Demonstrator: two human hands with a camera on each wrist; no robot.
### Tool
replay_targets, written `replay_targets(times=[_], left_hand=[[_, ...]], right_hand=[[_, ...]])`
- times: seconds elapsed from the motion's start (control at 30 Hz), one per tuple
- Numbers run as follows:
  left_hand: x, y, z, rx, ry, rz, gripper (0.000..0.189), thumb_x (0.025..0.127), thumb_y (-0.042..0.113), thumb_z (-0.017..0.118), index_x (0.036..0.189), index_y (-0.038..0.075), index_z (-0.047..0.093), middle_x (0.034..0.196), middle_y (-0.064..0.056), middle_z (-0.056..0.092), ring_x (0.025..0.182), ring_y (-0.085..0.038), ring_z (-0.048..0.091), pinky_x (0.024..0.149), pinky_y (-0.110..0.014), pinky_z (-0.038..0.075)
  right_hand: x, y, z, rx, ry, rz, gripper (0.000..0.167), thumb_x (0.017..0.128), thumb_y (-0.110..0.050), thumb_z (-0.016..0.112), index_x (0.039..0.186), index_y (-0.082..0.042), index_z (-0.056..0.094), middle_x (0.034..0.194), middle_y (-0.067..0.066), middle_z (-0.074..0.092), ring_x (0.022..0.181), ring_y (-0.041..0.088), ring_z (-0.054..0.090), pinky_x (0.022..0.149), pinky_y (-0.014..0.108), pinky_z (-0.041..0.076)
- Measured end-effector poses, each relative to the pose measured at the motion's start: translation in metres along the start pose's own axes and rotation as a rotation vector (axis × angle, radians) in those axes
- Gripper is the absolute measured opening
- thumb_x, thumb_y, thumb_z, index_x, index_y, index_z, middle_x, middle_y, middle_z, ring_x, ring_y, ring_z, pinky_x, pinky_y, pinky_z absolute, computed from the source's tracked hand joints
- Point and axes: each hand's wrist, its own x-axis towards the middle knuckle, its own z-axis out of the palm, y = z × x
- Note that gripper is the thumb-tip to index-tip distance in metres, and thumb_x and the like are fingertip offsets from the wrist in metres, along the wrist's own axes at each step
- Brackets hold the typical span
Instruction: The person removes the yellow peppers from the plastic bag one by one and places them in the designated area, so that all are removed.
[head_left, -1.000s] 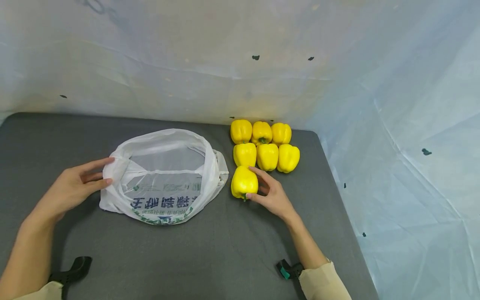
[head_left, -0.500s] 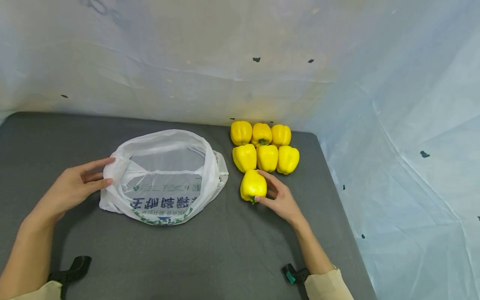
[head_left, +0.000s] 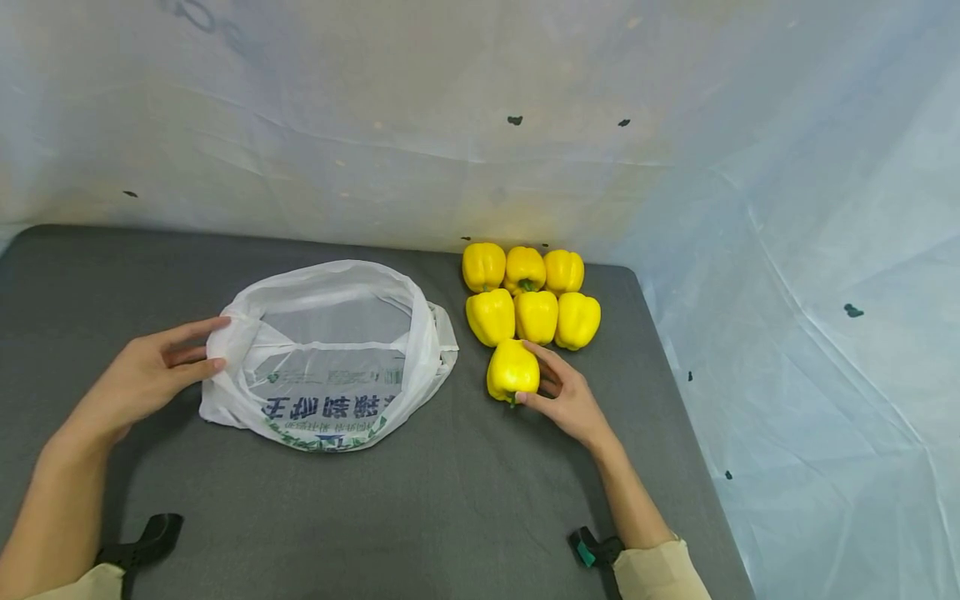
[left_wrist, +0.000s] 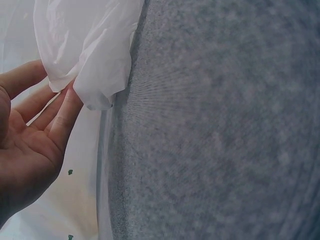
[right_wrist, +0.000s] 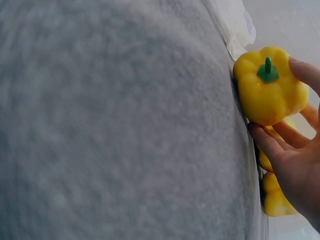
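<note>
A white plastic bag (head_left: 442,350) with printed characters sits on the grey table, its wide mouth facing up. At its left side my left hand (head_left: 153,375) holds the rim between thumb and fingers; the left wrist view shows the fingertips against the bunched plastic (left_wrist: 100,60). Right of the bag, my right hand (head_left: 562,396) grips a yellow bell pepper (head_left: 512,371), thumb by its green stem. The right wrist view has this bell pepper (right_wrist: 257,92) stem toward the camera. Behind it, several more yellow bell peppers (head_left: 536,317) stand in two rows.
The dark grey table (head_left: 360,517) has its right edge beyond the peppers. A pale plastic sheet (head_left: 375,125) hangs along the back and right. Each wrist carries a black strap mount, such as the left one (head_left: 153,540).
My right hand has moved the front bell pepper a little to the right, away from the bag, and stays on it. The left hand and bag have kept their place.
</note>
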Motion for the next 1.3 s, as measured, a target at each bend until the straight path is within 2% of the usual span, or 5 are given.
replay_targets(times=[0.37,1.03,1.13,1.23,1.3], left_hand=[[0.000,0.001,-0.002,0.029,0.002,0.000,0.070,0.096,0.037,0.066,0.153,0.007,0.037,0.135,-0.038,0.049,0.121,-0.053,0.050,0.080,-0.054,0.050],[-0.001,-0.001,-0.003,0.012,0.002,0.003,0.069,0.098,0.037,0.063,0.154,0.006,0.035,0.138,-0.042,0.044,0.122,-0.057,0.047,0.085,-0.073,0.041],[-0.001,-0.002,-0.004,0.023,0.019,0.022,0.066,0.098,0.035,0.064,0.152,0.007,0.039,0.138,-0.039,0.047,0.112,-0.019,0.064,0.083,-0.049,0.053],[-0.003,-0.003,-0.005,0.009,0.066,0.037,0.063,0.097,0.034,0.066,0.150,0.009,0.044,0.139,-0.033,0.050,0.095,0.018,0.053,0.072,-0.018,0.050],[-0.004,-0.003,-0.006,-0.006,0.094,0.037,0.061,0.096,0.035,0.066,0.149,0.012,0.046,0.139,-0.028,0.052,0.089,0.025,0.046,0.068,-0.010,0.045]], right_hand=[[-0.002,-0.001,-0.002,-0.062,0.043,0.021,0.076,0.087,-0.005,0.076,0.152,-0.003,0.036,0.153,0.017,0.039,0.131,0.040,0.048,0.100,0.049,0.049],[-0.006,-0.003,-0.010,-0.063,0.043,0.024,0.070,0.092,-0.004,0.071,0.151,0.002,0.034,0.150,0.022,0.041,0.126,0.041,0.053,0.099,0.050,0.048],[-0.009,-0.003,-0.015,-0.057,0.045,0.012,0.066,0.094,-0.003,0.068,0.151,0.004,0.034,0.146,0.026,0.044,0.125,0.043,0.054,0.099,0.050,0.048],[-0.012,-0.003,-0.021,-0.067,0.053,-0.003,0.064,0.095,-0.003,0.066,0.150,0.005,0.036,0.144,0.028,0.046,0.125,0.044,0.053,0.100,0.050,0.048],[-0.015,-0.004,-0.025,-0.079,0.062,-0.015,0.061,0.095,-0.003,0.066,0.149,0.004,0.037,0.143,0.029,0.047,0.125,0.046,0.053,0.100,0.051,0.047]])
